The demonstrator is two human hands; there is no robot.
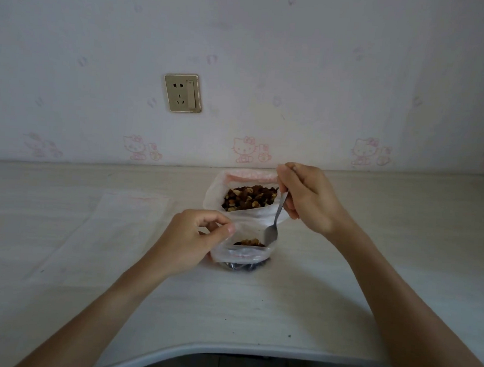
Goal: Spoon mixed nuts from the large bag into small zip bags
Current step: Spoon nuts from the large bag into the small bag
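Nearest, the small bag [241,252] is pinched open at its rim by the left hand [195,240]; nuts [250,242] already lie inside. A spoon [273,227] is gripped in the curled right hand [308,198], its bowl at the mouth (large bag [248,198] just behind). Should the pinch slacken, the mouth could close and nuts be spilled onto the surface [342,288].

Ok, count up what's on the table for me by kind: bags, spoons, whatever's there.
Bags holding nuts: 2, the large bag and the small zip bag
Empty flat bags: 1, the flat bag
Spoons: 1, the spoon
Total: 4
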